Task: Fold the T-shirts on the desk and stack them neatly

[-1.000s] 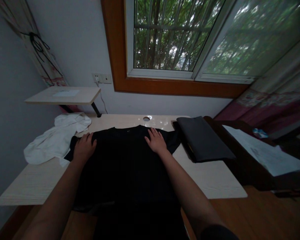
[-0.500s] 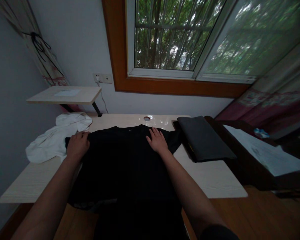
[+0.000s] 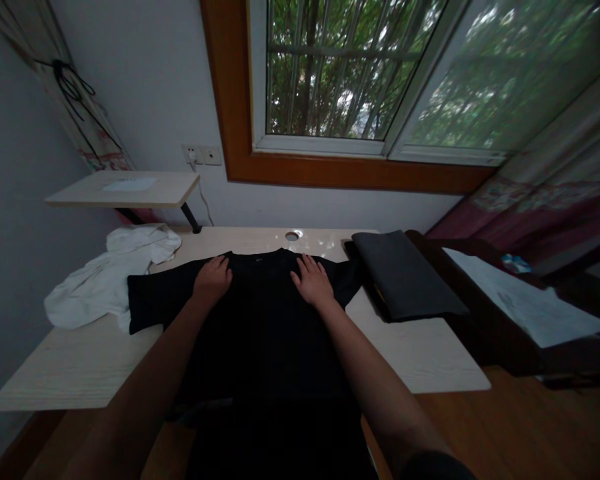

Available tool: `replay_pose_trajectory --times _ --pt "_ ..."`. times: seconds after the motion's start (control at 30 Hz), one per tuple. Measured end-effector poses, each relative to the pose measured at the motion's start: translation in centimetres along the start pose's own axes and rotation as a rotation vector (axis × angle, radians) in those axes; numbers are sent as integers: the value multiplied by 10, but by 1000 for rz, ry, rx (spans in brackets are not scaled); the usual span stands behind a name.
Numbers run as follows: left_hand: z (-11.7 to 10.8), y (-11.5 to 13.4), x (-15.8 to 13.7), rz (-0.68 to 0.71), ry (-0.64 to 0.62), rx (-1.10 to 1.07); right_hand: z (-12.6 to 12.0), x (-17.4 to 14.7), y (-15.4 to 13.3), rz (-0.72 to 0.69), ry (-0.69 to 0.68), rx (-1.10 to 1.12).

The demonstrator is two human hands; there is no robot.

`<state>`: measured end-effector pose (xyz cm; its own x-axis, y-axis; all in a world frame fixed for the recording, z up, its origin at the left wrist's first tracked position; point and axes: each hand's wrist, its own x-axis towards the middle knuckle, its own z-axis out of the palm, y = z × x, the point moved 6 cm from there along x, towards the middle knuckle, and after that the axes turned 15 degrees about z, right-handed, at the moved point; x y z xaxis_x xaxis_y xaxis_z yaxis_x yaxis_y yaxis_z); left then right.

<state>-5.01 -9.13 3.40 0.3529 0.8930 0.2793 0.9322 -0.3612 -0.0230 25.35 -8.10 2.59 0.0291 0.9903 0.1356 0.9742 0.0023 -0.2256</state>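
Observation:
A black T-shirt [image 3: 260, 320] lies spread on the pale desk, its neckline toward the window and its sleeves out to both sides. My left hand [image 3: 213, 280] rests on the shirt's left shoulder beside the neckline, palm down with the fingers extended. On the other side of the neckline, my right hand [image 3: 312, 280] lies flat with its fingers spread. Neither hand grips the cloth. The shirt's lower part hangs at the desk's front edge and merges with dark clothing below, so its hem is hard to make out.
Crumpled white cloth [image 3: 105, 280] lies at the left, beneath a small raised shelf [image 3: 165, 190]. A dark grey folder-like item [image 3: 405, 277] covers the desk's [image 3: 430, 360] right rear, close to the right sleeve. Farther right, a paper sheet [image 3: 520, 300] lies on dark furniture.
My left hand has moved right from the left sleeve to the shoulder by the neckline, and the left sleeve now shows laid out. My right hand stays in place.

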Motion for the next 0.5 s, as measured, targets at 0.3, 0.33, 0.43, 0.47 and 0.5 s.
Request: replay_pose_trajectory --times 0.3,0.33,0.43,0.47,0.5 --pt "10 -21 -10 -66 -72 -11 -18 -14 -25 -91 40 76" --pt "11 -26 -12 -69 -95 -13 -18 -14 -29 -103 25 82" --pt "11 -40 -18 -72 -121 -2 -16 -9 -36 -123 -19 92" --pt "11 -45 -21 -72 -120 4 -17 -6 -35 -123 -20 94" --pt "10 -49 -23 -73 -119 9 -17 -3 -32 -117 -14 95"
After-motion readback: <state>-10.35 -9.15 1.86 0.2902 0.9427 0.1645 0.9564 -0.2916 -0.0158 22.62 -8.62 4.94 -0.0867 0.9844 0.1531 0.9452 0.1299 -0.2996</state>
